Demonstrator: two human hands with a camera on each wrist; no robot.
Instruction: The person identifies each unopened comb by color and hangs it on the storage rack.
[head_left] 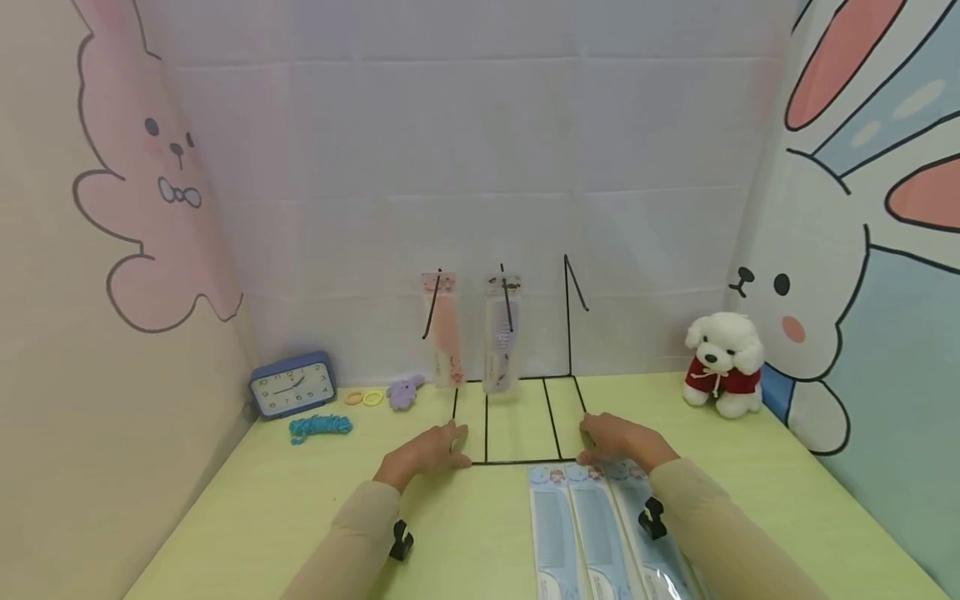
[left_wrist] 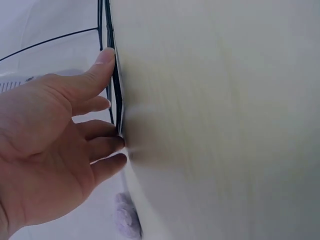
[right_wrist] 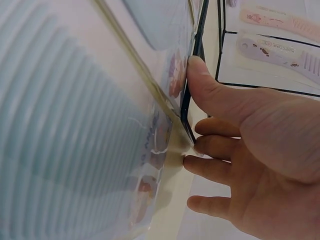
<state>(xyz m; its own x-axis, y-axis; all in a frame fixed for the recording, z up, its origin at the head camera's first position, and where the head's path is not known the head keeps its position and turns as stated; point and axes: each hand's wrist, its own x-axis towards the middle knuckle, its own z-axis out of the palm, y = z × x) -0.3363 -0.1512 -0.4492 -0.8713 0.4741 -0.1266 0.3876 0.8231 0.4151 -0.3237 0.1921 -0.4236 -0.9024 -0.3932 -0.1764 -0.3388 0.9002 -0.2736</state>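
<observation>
A black wire rack (head_left: 517, 462) with upright hooks stands on the table. From its hooks hang a pink comb (head_left: 447, 337) and a purple comb (head_left: 501, 350), each in clear packaging; the right hook is bare. My left hand (head_left: 427, 454) touches the front left corner of the rack's base, thumb on the wire and fingers spread, as the left wrist view shows. At the front right corner, my right hand (head_left: 621, 440) touches the base with thumb and fingertips. Three packaged blue combs (head_left: 555, 525) lie in front of the rack, the rightmost partly hidden by my right forearm.
On the left are a blue alarm clock (head_left: 293, 386), a blue rope bundle (head_left: 320, 426), two yellowish rings (head_left: 372, 398) and a purple plush toy (head_left: 403, 392). A white toy dog (head_left: 723, 364) sits at the right. Walls rise behind and on both sides.
</observation>
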